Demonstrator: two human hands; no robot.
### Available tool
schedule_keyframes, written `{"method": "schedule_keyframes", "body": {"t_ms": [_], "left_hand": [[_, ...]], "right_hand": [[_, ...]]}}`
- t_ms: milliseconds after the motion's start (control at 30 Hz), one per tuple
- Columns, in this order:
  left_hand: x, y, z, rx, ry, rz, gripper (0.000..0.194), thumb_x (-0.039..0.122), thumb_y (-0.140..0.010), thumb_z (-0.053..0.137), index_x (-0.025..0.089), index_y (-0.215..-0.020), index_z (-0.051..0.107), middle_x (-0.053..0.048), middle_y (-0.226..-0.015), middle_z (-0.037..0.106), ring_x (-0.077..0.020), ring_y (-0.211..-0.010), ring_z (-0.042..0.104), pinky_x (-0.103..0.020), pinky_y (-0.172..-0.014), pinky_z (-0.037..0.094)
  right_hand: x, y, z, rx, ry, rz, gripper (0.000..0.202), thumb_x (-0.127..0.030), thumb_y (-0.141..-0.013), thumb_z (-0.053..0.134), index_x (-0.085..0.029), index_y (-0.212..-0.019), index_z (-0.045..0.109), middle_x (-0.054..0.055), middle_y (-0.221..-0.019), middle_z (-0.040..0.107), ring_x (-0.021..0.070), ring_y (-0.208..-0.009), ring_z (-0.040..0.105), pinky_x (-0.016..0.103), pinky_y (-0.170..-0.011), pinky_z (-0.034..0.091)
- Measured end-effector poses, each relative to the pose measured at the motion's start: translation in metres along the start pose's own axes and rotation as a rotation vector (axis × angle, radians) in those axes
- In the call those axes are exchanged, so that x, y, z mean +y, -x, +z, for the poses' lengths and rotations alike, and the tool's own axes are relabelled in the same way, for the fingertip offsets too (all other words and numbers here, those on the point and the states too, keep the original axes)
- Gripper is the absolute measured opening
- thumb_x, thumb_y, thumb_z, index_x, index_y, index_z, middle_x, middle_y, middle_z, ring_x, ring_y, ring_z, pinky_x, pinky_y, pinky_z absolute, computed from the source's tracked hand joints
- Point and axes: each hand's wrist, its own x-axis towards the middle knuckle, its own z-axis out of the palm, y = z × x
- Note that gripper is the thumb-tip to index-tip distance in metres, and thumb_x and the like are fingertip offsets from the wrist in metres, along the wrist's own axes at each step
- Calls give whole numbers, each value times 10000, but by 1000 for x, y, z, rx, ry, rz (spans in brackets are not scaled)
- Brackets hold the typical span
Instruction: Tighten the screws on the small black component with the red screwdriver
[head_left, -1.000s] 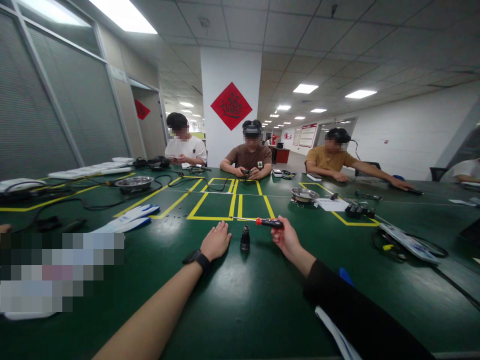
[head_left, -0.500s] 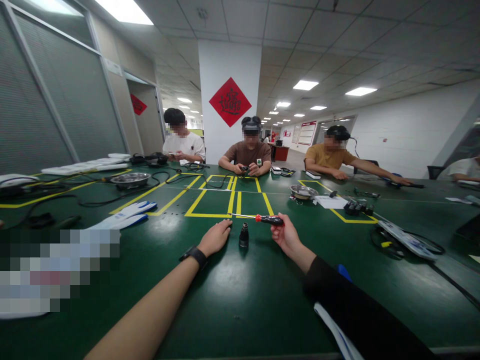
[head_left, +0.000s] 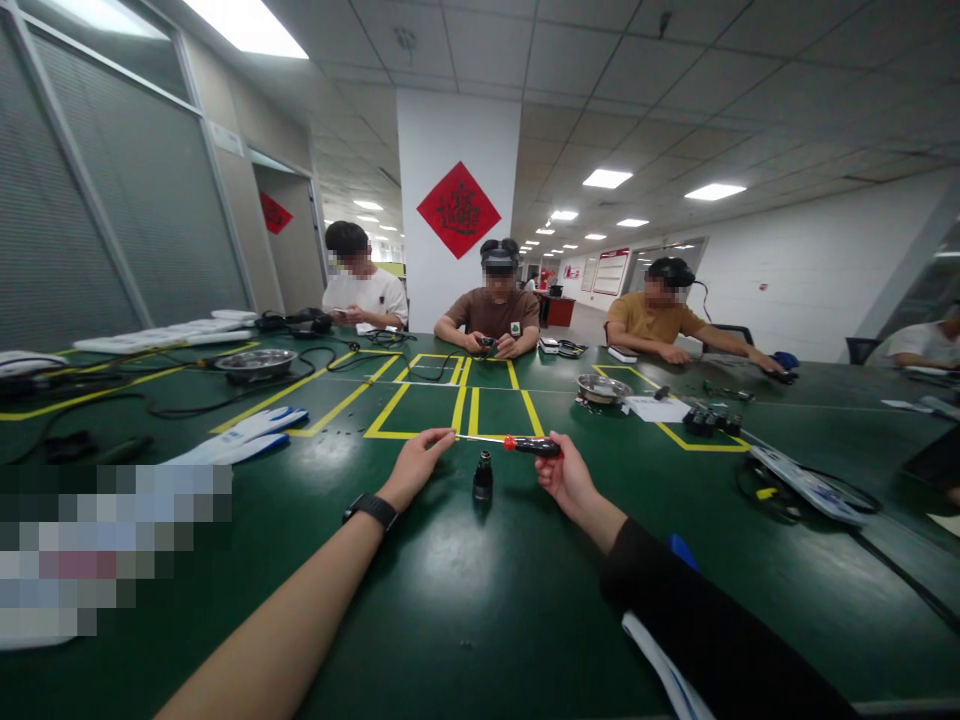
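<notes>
My right hand point(head_left: 568, 478) grips the black and red handle of a screwdriver point(head_left: 531, 446), which lies level with its thin shaft pointing left. At the end of that shaft is my left hand point(head_left: 416, 465), thumb and fingers brought together in a pinch at the tip. Whether a small part sits between those fingertips is too small to make out. Just below the shaft a black conical fitting point(head_left: 483, 480) with a metal top stands upright on the green table point(head_left: 450, 620). Neither hand touches it.
White and blue gloves point(head_left: 255, 432) lie to the left. Metal bowls point(head_left: 256, 364) stand on both sides, near cables. Several black parts point(head_left: 712, 420) and a power strip point(head_left: 806, 485) are at the right. Across the table sit co-workers point(head_left: 491, 315). Yellow tape marks the tabletop.
My left hand has lifted from the tabletop and its thumb and fingers have closed at the screwdriver tip. The screwdriver stays in my right hand, slightly lower in view.
</notes>
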Motion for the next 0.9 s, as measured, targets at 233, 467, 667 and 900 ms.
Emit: {"method": "schedule_keyframes", "body": {"t_ms": [233,467,667,900], "left_hand": [[-5,-2,-3,75,-97,44,355,479,-700,595,156,-802,702,-69,-868,703,-234,-863,614,-334,-831,421],[-10,-4,-6,235,-203,96,343,478,-731,563,160,-766,688,-59,-815,691,-215,-795,610,-312,-743,431],[7,3,0,270,-207,233,374,384,-884,337,172,-681,568,-10,-648,577,-152,-637,536,-257,-612,380],[28,28,11,134,-283,441,305,306,-911,282,193,-650,392,25,-578,415,-128,-548,418,-243,-561,318]], "right_hand": [[-3,3,3,15,-1,16,243,-375,-825,473,-148,-786,549,-2,-478,546,56,-349,403,146,-343,304],[1,2,2,11,406,-47,186,-324,-751,559,-174,-854,521,15,-641,611,77,-448,486,165,-394,349],[7,10,4,-18,1194,-335,260,-312,-642,662,-190,-740,454,-23,-647,545,101,-532,481,201,-461,313],[0,21,5,-89,1561,-335,340,-457,-636,677,-199,-738,481,-22,-629,545,118,-528,471,223,-471,253]]}}
